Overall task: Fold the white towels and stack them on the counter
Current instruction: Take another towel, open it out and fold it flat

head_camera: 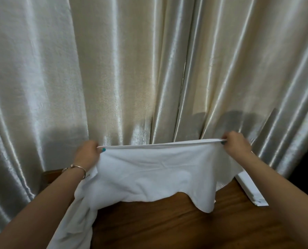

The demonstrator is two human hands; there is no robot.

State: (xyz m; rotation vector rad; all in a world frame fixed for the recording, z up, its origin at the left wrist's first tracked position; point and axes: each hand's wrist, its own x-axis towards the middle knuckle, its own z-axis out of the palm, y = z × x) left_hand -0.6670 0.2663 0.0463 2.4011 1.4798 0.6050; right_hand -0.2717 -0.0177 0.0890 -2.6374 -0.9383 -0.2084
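A: Holding status? 
B: Left hand and right hand each pinch a corner of the white terry towel, stretched between them.

A: Risk? 
B: Uneven tension; corners would likely misalign.

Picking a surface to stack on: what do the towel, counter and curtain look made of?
Towel: soft matte white cloth, probably cotton; it sags and creases between left hand and right hand.
Counter: brown wood or wood veneer, grain lines visible, slight sheen.
Curtain: glossy cream fabric, satin-like; bright highlights along its folds.
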